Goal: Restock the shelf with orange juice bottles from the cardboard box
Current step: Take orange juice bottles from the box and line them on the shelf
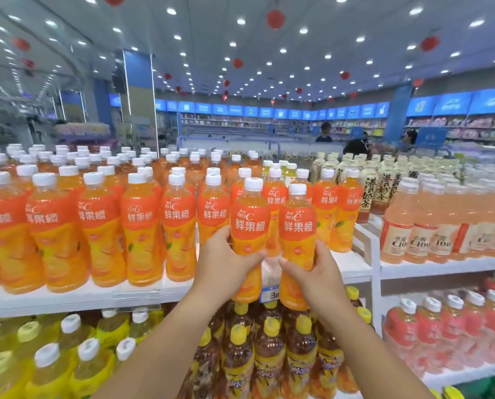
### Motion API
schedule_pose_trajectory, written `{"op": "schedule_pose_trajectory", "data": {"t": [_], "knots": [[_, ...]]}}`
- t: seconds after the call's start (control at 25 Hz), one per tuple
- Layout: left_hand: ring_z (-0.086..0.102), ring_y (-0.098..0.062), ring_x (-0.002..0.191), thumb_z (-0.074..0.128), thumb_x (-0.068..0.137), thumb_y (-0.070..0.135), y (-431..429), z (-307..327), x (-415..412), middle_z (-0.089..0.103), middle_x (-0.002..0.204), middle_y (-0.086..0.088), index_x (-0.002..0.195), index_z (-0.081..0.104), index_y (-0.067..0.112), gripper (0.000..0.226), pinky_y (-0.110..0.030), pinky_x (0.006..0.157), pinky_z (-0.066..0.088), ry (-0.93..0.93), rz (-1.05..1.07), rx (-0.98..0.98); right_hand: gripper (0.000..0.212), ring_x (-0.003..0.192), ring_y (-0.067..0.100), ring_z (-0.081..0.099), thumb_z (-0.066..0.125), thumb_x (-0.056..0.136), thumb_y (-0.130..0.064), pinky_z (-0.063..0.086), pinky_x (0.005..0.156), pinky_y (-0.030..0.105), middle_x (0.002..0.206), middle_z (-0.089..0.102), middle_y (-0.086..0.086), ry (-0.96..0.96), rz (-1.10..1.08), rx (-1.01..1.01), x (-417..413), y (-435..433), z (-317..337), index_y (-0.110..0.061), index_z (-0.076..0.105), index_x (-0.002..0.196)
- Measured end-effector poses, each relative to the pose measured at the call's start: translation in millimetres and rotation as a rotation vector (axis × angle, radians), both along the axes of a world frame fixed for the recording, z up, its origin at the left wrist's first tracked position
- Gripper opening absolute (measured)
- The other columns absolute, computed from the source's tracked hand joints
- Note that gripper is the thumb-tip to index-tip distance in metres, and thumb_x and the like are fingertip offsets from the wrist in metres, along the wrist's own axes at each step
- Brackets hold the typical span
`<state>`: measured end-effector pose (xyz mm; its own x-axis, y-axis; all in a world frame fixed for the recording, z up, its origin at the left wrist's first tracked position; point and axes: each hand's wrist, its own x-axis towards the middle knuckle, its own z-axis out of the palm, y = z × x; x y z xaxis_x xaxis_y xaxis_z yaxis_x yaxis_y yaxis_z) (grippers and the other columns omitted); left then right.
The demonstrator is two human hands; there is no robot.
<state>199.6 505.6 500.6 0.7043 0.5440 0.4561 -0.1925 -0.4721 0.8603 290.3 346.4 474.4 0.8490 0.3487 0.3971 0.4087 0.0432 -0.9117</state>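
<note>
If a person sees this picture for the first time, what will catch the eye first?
First, the two hands, left hand and right hand, each raising an orange juice bottle at the centre. Behind them, rows of the same orange bottles fill the top shelf, and dark tea bottles with yellow caps stand below.

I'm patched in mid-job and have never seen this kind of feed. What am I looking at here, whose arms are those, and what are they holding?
There is no machine: this is one wide-angle camera worn on a person's head, looking forward and down at their own bare arms in a shop.

The left hand grips one orange juice bottle with a white cap, and the right hand grips a second matching bottle. Both bottles are upright, held in front of the white upper shelf, at a bare stretch beside rows of the same orange juice bottles.

On the shelf below stand brown tea bottles with yellow caps. To the right stand pale pink drink bottles. The cardboard box is not in view.
</note>
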Motion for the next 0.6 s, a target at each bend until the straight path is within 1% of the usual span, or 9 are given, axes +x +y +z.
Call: {"op": "schedule_pose_trajectory", "data": {"t": [0.2,0.28,0.36,0.44,0.52,0.6], "knots": [[0.071,-0.001,0.093,0.089,0.072,0.017,-7,-1,41,0.076,0.098,0.015,0.108,0.069,0.026,0.042,-0.038,0.088,0.059,-0.028,0.085,-0.046,0.044,0.099,0.006,0.071,0.08,0.083,-0.02,0.058,0.09,0.04,0.109,0.075,-0.01,-0.016,0.064,0.019,51,9,5,-0.026,0.06,0.122],[0.07,0.0,0.096,0.088,0.075,0.02,-10,-4,55,0.075,0.102,0.015,0.114,0.067,0.025,0.045,-0.035,0.089,0.059,-0.031,0.124,-0.051,0.044,0.1,0.007,0.072,0.08,0.083,-0.017,0.058,0.09,0.04,0.109,0.075,-0.009,-0.013,0.107,0.028,67,14,4,-0.026,0.06,0.121],[0.069,-0.002,0.1,0.087,0.077,0.022,-11,-7,65,0.073,0.107,0.016,0.121,0.064,0.025,0.05,-0.034,0.09,0.058,-0.03,0.161,-0.058,0.043,0.099,0.008,0.072,0.08,0.083,-0.015,0.059,0.089,0.038,0.108,0.075,-0.009,-0.012,0.145,0.034,80,19,3,-0.025,0.06,0.12],[0.068,-0.002,0.1,0.085,0.079,0.02,-13,-9,69,0.072,0.106,0.018,0.122,0.064,0.026,0.049,-0.027,0.087,0.057,-0.045,0.195,-0.078,0.042,0.1,0.009,0.072,0.079,0.084,-0.012,0.059,0.088,0.035,0.107,0.075,-0.007,-0.024,0.182,0.036,87,23,-1,-0.025,0.06,0.119],[0.067,0.0,0.1,0.084,0.081,0.02,-17,-8,71,0.071,0.106,0.02,0.122,0.063,0.028,0.047,-0.019,0.082,0.053,-0.045,0.22,-0.09,0.043,0.102,0.011,0.071,0.079,0.084,-0.014,0.058,0.089,0.037,0.11,0.074,-0.007,-0.026,0.208,0.048,91,26,-7,-0.027,0.059,0.119],[0.065,0.002,0.103,0.082,0.083,0.022,-18,-7,72,0.069,0.109,0.022,0.124,0.06,0.03,0.047,-0.016,0.083,0.05,-0.034,0.216,-0.068,0.045,0.106,0.009,0.069,0.078,0.086,-0.019,0.057,0.092,0.038,0.115,0.071,-0.01,-0.031,0.239,0.051,92,28,-10,-0.032,0.056,0.124]]}}
